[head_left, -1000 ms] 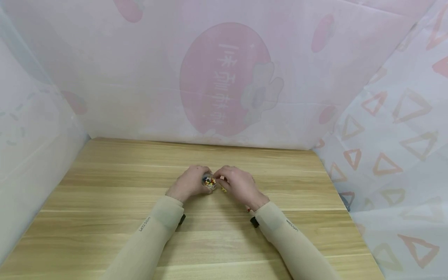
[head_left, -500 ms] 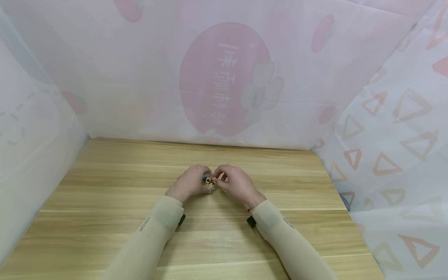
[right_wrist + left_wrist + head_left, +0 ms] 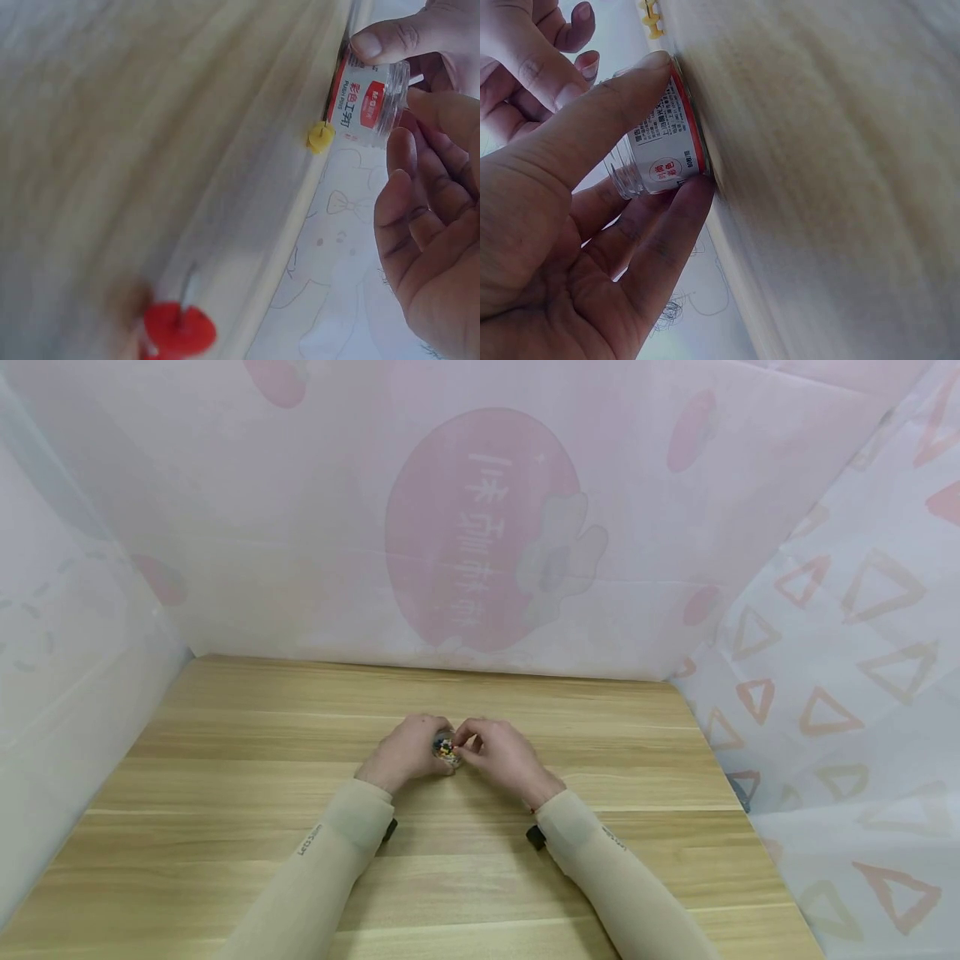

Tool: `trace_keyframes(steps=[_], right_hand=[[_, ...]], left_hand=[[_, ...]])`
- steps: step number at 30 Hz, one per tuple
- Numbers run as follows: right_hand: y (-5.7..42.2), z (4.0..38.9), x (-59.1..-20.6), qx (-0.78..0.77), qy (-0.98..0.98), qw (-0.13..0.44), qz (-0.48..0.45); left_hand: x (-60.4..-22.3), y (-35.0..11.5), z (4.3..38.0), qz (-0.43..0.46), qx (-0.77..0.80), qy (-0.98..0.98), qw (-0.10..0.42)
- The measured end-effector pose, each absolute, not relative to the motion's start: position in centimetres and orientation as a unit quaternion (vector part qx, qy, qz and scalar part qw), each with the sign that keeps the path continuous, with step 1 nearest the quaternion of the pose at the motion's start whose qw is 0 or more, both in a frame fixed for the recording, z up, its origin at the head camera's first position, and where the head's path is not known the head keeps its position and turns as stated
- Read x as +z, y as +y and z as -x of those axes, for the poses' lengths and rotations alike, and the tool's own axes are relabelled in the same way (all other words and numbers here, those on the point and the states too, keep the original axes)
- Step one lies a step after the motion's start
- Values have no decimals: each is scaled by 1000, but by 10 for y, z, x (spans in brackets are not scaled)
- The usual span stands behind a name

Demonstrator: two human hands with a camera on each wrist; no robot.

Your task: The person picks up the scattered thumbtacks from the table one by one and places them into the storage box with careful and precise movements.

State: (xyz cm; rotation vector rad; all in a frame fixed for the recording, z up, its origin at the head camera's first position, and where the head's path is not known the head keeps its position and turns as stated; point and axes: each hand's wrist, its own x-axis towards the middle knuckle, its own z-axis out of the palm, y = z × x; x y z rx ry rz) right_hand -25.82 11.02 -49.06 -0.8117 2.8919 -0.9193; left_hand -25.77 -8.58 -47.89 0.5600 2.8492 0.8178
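My left hand (image 3: 407, 748) grips a small clear jar of push pins (image 3: 664, 139), thumb on one side and fingers on the other. It stands upright on the table, uncapped, and its label reads "PUSH PINS" in the right wrist view. Mixed-colour pins (image 3: 444, 748) show through its mouth. Over the rim, my right hand (image 3: 504, 758) pinches a push pin between thumb and forefinger; fingers mostly hide it. Beside the jar's base lies a yellow push pin (image 3: 321, 138). Closer to the right wrist is a red push pin (image 3: 180, 330), its needle pointing up.
The wood-grain table (image 3: 465, 877) spreads around both hands. A pale printed curtain (image 3: 337, 527) rises behind its far edge, and more printed sheets (image 3: 847, 693) hang at the sides.
My right hand has shifted left, bringing its pinched fingertips over the jar's mouth. The left hand and the jar have stayed in place.
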Motion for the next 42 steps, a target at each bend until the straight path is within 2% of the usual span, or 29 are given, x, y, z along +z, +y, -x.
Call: trace_keyframes(steps=[9,22,42], right_hand=[[126,258,-484,-251,933,1,258],[147,258,-483,-153,940,8,306],[148,256,-492,-105,941,20,322]], left_hand=[[-482,-85,261,-182,272,943,65],[-483,-85,262,-178,264,945,70],[-484,-85,261,-177,266,945,73]])
